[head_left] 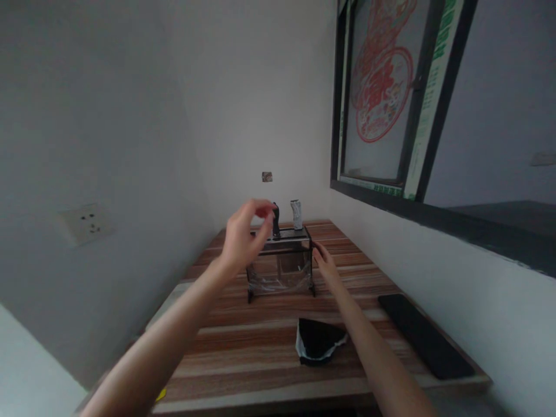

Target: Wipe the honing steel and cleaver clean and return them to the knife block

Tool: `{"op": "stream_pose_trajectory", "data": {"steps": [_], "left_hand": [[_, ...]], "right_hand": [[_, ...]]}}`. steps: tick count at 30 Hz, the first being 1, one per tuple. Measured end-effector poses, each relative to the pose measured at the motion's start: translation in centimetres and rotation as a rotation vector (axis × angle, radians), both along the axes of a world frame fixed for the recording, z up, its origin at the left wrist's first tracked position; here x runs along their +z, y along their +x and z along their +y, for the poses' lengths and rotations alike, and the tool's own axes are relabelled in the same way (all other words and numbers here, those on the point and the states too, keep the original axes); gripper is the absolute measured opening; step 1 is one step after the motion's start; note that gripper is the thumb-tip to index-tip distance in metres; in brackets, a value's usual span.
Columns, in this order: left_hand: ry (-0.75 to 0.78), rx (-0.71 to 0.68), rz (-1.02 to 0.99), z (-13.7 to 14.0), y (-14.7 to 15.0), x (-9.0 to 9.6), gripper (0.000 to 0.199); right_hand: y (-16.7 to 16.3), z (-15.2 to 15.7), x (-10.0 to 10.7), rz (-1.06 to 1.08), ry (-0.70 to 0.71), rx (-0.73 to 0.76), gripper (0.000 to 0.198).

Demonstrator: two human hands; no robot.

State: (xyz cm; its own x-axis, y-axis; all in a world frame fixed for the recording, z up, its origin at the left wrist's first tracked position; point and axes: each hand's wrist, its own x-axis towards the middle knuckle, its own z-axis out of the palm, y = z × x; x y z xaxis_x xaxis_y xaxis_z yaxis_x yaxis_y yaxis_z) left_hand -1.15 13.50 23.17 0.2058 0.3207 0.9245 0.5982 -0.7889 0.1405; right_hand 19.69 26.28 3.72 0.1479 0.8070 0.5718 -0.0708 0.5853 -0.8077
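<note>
Two bare forearms [174,333] lie nearest the camera, rising from the lower left and lower right of the frame to one black-framed clear case [280,282] just below centre. Its front is see-through and glossy, crumpled like film along the bottom, and dark feet stand at the lower corners. Two upright pieces top it: one slim black piece [277,225] and one wrinkled, silvery piece [297,215]. The left hand [243,233] bends thumb and forefinger together at the black piece; whether they pinch it or only meet beside it, I cannot tell. The right hand [324,259] has its fingertips at the case's right edge, slightly bent; their grip cannot be made out. Green characters repeat along a pale strip [428,110] at the upper right, too blurred to read, beside one dark-framed pane [382,87] with a red oval print. Below centre, one black wedge-shaped piece [322,339] with a ragged white edge rests on the wood-grained, striped table [243,347]; one flat black slab [423,333] with rounded corners lies at lower right. One socket plate [87,224] sits on the left wall.
</note>
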Motion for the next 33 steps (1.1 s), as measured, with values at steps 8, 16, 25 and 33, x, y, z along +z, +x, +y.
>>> {"op": "stream_pose_trajectory", "data": {"steps": [8, 16, 25, 33], "left_hand": [[-0.673, -0.054, 0.320, 0.0, 1.9, -15.2, 0.024], [-0.742, -0.048, 0.299, 1.9, 1.6, -22.5, 0.025], [-0.741, -0.078, 0.308, 2.0, 2.1, -22.7, 0.025], [-0.767, -0.069, 0.367, 2.2, 1.9, -22.8, 0.026]], "right_hand": [[1.6, -2.0, 7.3, -0.028, 0.241, -0.285, 0.033], [0.1, -1.4, 16.5, -1.402, 0.733, -0.142, 0.030], [-1.1, 2.5, 17.9, -1.556, 0.859, 0.109, 0.027], [-2.6, 6.1, 16.8, -1.716, 0.765, 0.031, 0.015]]}}
